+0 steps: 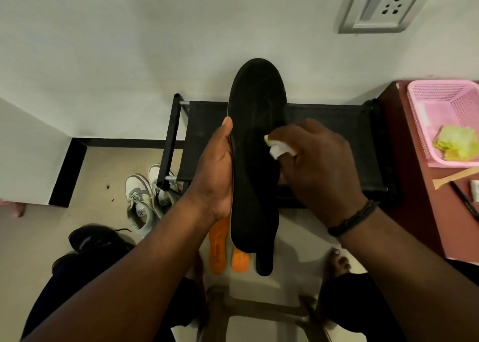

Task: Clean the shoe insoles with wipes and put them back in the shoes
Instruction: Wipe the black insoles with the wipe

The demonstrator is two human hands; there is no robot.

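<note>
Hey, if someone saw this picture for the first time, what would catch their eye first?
Probably the long black insole held upright at centre: the left hand grips its edge while the right hand presses a white wipe against it. Next, the orange insoles on the floor below, and the pink basket on the table at right.

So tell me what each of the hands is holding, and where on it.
Left hand grips the black insole along the middle of its left edge. Right hand pinches a white wipe against the insole's face.
</note>
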